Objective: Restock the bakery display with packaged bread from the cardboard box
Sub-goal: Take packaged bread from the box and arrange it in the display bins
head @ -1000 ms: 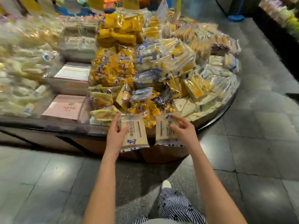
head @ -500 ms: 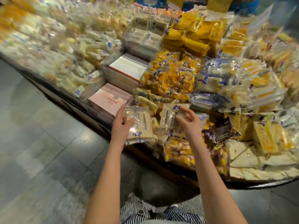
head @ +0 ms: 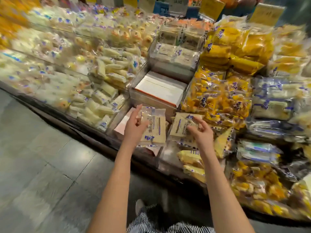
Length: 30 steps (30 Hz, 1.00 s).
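My left hand [head: 133, 127] grips a flat clear packet of pale bread [head: 154, 126] with blue print, held upright over the front edge of the display. My right hand [head: 200, 132] holds a second packet of the same bread [head: 181, 125] just to the right of the first. Both packets hover above a low compartment holding pink boxes [head: 122, 124]. The bakery display [head: 104, 137] is packed with wrapped bread. No cardboard box is in view.
White flat boxes [head: 159, 89] fill a clear bin behind the packets. A bin of similar pale packets [head: 175, 52] stands further back. Yellow bags [head: 218, 98] pile up on the right, pale rolls [head: 101, 105] on the left. Grey tiled floor [head: 42, 165] lies left.
My view has swung left along the display. Both hands have carried their packets leftward, from the yellow bags at the rounded end to above the pink boxes.
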{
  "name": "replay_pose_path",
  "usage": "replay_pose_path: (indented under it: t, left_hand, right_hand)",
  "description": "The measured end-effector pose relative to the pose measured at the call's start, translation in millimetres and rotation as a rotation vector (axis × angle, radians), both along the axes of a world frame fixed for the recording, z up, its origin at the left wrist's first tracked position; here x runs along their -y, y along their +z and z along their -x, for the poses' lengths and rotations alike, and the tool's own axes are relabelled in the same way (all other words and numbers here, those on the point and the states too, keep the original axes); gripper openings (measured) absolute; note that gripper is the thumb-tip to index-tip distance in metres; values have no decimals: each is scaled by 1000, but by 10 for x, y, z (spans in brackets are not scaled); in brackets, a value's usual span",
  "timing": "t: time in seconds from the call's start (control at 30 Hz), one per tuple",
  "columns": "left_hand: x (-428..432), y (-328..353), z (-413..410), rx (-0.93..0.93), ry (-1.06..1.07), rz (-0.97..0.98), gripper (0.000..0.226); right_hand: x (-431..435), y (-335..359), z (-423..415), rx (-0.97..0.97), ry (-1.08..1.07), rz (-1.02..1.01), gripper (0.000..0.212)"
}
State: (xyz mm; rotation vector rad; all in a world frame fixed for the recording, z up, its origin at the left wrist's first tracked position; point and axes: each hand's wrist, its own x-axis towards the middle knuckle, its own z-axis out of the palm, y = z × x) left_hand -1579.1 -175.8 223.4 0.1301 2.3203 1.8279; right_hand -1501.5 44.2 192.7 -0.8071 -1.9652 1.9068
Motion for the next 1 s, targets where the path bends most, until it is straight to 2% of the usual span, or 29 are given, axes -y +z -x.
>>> replay_pose_path:
  t: [0.13, 0.43, 0.57, 0.63, 0.8, 0.87, 1.0]
  left_hand:
    - [195, 214, 578, -34, -101, -5, 60]
    - [-109, 380, 1663, -95, -124, -39, 57]
    - [-283, 577, 2130, -188, -218, 65, 54]
    - [-381, 680, 2350, -220, -250, 129, 50]
    - [-736, 845, 2890, -250, -341, 203, 70]
    - [-901, 901, 3153, -240, -382, 232, 71]
    - [-1254, 1038, 3729, -325, -511, 389, 59]
  right_hand:
    - [271, 28, 378, -14, -88, -14, 42]
    - [203, 298, 1083, -67, -154, -100, 46]
    - [-78, 391, 1491, -89, -134, -146, 48]
    - [-227, 472, 1695, -113, -134, -145, 63]
    - [-637, 671, 2225, -144, -83, -149, 91]
    - [-767, 808, 2438, -104, -53, -208, 92]
    - [-1078, 1070, 2923, -53, -18, -408, 86]
